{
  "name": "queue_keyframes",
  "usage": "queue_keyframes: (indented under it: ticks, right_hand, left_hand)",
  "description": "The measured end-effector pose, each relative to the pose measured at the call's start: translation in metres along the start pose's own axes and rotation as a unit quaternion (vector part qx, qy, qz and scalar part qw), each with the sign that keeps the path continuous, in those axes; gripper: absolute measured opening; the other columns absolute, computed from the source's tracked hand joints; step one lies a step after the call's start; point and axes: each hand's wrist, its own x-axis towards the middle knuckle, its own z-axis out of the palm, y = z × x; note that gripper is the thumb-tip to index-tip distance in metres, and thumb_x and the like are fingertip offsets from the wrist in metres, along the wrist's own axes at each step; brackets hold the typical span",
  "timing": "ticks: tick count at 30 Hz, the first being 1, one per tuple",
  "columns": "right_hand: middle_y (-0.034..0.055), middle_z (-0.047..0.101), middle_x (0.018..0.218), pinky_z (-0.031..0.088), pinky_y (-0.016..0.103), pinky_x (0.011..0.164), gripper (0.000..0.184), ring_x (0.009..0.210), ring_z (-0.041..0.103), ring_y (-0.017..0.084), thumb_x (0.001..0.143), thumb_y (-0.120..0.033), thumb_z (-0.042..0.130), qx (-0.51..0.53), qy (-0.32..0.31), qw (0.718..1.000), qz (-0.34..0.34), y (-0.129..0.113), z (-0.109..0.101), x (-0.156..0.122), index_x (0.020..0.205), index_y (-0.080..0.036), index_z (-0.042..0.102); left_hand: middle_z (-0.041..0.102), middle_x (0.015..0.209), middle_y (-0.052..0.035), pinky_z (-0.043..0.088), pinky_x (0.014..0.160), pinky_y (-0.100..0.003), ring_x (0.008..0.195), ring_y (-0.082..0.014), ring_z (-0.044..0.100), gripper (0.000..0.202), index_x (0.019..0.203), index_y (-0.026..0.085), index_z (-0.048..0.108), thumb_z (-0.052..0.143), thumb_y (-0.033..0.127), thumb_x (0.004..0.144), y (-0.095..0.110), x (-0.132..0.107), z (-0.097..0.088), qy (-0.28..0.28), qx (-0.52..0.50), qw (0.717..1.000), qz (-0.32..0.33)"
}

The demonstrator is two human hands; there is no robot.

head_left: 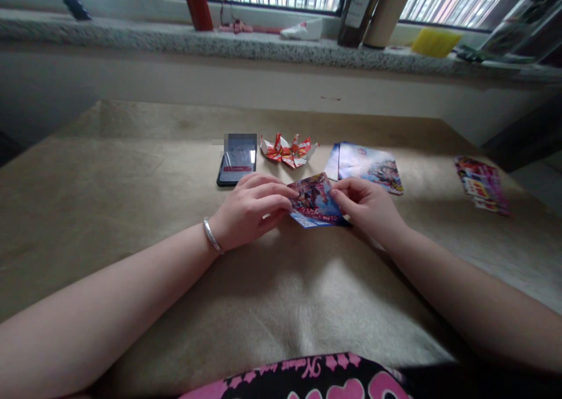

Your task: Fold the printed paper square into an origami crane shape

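Note:
A colourful printed sheet of paper (317,198), blue along its near edge, is held between my two hands just over the table. My left hand (257,205) grips its left side, fingers bent over the edge. On the opposite side, my right hand (366,203) pinches the right edge between thumb and fingers. Beyond the sheet sit red and white folded paper pieces (288,151). A phone (237,162) with its screen lit lies beyond my left hand. Past my right hand is a stack of pale blue printed sheets (371,163).
More printed cards (482,185) lie near the right edge of the table (132,170). Along the stone windowsill (263,47) stand a red bottle (198,7), a dark container (356,11), a tan cylinder (389,12) and a yellow object (435,41).

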Motion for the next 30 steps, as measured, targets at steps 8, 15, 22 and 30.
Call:
queue_keyframes:
  ticks: [8,15,22,30]
  right_hand:
    - [-0.0008,0.059,0.062,0.037,0.026,0.052,0.021,0.054,0.05,0.012,0.08,-0.039,0.06,-0.081,0.013,0.997,0.015,0.015,-0.009,0.009,0.079,-0.018,0.062]
    - [0.0013,0.063,0.066,0.036,0.027,0.055,0.018,0.058,0.052,0.013,0.08,-0.034,0.059,-0.243,0.006,0.969,0.029,0.014,-0.016,0.011,0.068,-0.019,0.06]
    - [0.0009,0.063,0.064,0.035,0.027,0.055,0.019,0.058,0.052,0.014,0.08,-0.036,0.058,-0.308,-0.043,0.948,0.062,0.015,-0.016,0.01,0.069,-0.02,0.06]
    - [-0.0004,0.062,0.061,0.034,0.026,0.051,0.018,0.055,0.053,0.013,0.08,-0.036,0.058,-0.303,-0.07,0.948,0.067,0.02,-0.016,0.009,0.069,-0.021,0.058]
  left_hand:
    - [0.072,0.105,0.0043,0.042,0.096,-0.034,0.1,-0.0157,0.061,0.011,0.092,0.025,0.066,0.055,0.025,0.089,-0.009,-0.003,0.0,-0.054,0.025,0.996,0.068]
    - [0.071,0.106,0.0027,0.043,0.096,-0.033,0.103,-0.017,0.059,0.015,0.091,0.022,0.065,0.05,0.019,0.09,-0.012,-0.003,-0.002,-0.121,0.032,0.988,0.091]
    - [0.071,0.105,0.0001,0.045,0.093,-0.032,0.099,-0.0161,0.06,0.02,0.092,0.022,0.065,0.048,0.015,0.087,-0.018,-0.003,-0.001,-0.176,-0.003,0.982,0.068]
    - [0.073,0.099,-0.0017,0.05,0.084,-0.031,0.095,-0.017,0.062,0.024,0.096,0.021,0.068,0.043,0.021,0.095,-0.029,-0.005,-0.003,-0.156,-0.03,0.985,0.072]
